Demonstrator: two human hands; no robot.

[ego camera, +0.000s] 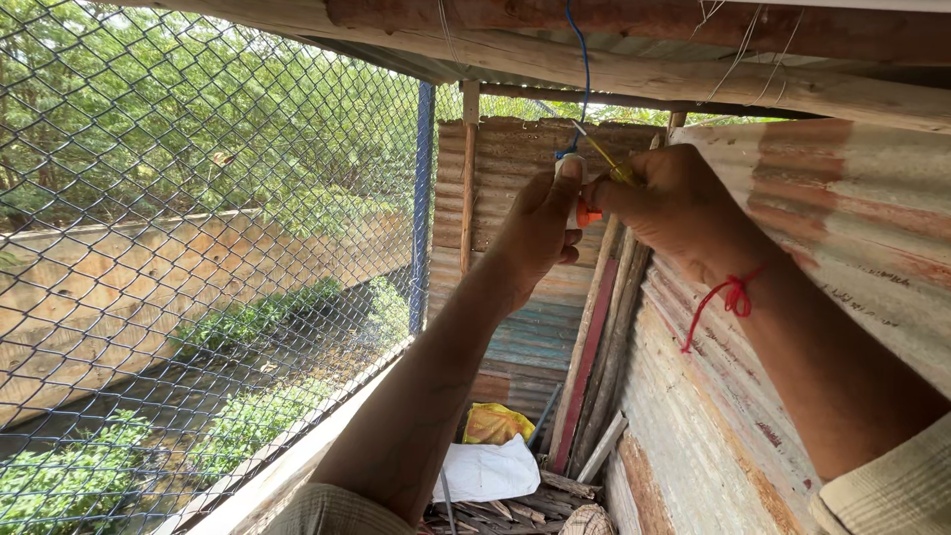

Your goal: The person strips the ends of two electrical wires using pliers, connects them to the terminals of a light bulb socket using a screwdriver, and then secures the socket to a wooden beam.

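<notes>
Centre frame: left hand (540, 233) grips white-orange fitting (575, 193) on blue wire (584, 69); right hand (669, 203) clenches yellow screwdriver (604, 157) at fitting. Wiring appears unfinished.

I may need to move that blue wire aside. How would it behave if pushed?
The blue wire looks thin and hangs in a loose curve, so it is probably floppy and light. It runs down to the white fitting at the left hand, so it would likely swing back.
</notes>
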